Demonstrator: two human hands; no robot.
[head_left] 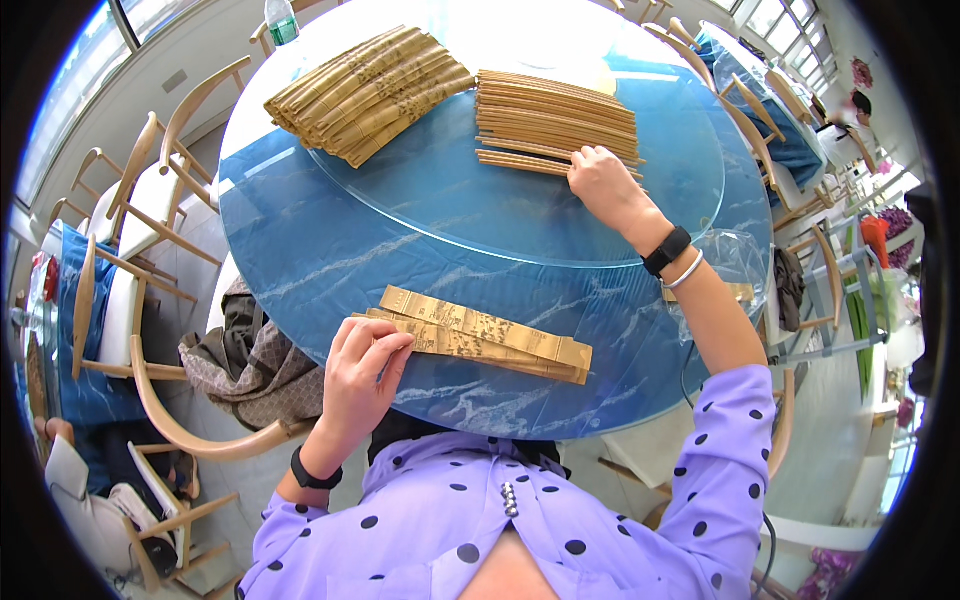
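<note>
My left hand [368, 362] is near the table's front edge, thumb and fingertips pinched on the left end of a gold paper chopstick sleeve [470, 345]. Under and behind it lie other flat gold sleeves with dark printed patterns. Farther off, my right hand [608, 190] reaches to the row of wooden chopsticks [550, 115], its fingers closed at the near right side of the row. The chopsticks lie side by side on the glass turntable [430, 215]. To their left rests a large stack of filled-looking gold sleeves [370, 90].
The round table [300, 270] has a blue marbled cover. A clear plastic bag [735, 270] lies at its right edge, beside my right forearm. On the left are wooden chairs [160, 215] and a patterned brown bag [255, 365]. A bottle [281, 22] stands at the far left.
</note>
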